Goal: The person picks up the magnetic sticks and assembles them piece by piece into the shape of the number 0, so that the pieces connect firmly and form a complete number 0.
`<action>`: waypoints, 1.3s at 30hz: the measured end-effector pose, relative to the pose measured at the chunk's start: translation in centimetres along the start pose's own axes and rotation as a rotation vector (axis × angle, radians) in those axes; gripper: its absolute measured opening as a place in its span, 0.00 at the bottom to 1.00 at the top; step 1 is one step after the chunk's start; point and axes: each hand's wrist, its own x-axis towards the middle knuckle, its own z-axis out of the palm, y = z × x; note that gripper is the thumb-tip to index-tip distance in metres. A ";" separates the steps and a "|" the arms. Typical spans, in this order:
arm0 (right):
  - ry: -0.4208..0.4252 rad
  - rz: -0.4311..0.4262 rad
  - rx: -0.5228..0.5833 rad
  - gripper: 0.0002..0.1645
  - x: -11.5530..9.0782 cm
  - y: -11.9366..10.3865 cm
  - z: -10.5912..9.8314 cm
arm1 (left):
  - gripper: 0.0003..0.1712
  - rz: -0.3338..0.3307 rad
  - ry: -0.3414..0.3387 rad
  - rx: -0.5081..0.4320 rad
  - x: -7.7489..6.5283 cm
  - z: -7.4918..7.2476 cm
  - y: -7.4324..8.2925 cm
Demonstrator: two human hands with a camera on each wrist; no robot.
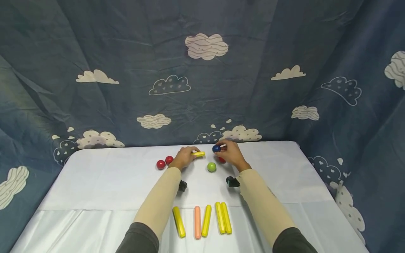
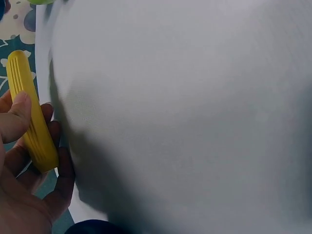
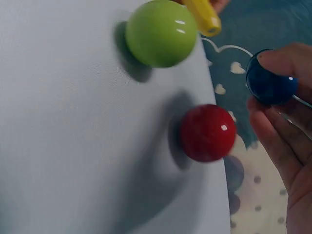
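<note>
My left hand [image 1: 185,157] grips a yellow ridged stick [image 2: 32,114] between thumb and fingers, above the far part of the white table. In the right wrist view, one end of that stick shows beyond the green ball. A glossy blue ball [image 3: 271,80] is pinched by the thumb and fingers of my right hand [image 1: 233,153]. Below the right hand, a red ball [image 3: 208,133] rests on the cloth, partly hidden in the head view. Between the two hands, nearer to me, lies a green ball [image 1: 211,167].
Two red balls [image 1: 161,164] sit left of my left hand. Closer to me lie several yellow sticks [image 1: 179,222] and one orange stick [image 1: 197,222], roughly lengthwise. A dark curtain with cloud prints [image 1: 171,105] hangs behind the white-covered table [image 1: 104,186].
</note>
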 end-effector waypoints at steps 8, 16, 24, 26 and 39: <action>-0.101 -0.058 -0.282 0.25 0.8 -1.0 1.2 | 0.16 0.022 -0.024 0.049 0.1 -0.7 0.1; -0.088 -0.111 -0.333 0.23 1.2 -1.3 2.0 | 0.16 0.020 -0.017 0.062 0.1 -0.9 0.2; -0.094 -0.075 -0.331 0.22 1.3 -0.8 2.7 | 0.15 0.028 -0.045 0.068 0.1 -0.6 0.4; -0.091 -0.055 -0.329 0.22 1.3 -0.8 2.8 | 0.15 0.032 -0.051 0.070 0.2 -0.5 0.4; -0.098 -0.023 -0.312 0.21 2.1 -0.4 3.1 | 0.19 0.068 -0.099 0.143 -0.2 -2.0 -0.1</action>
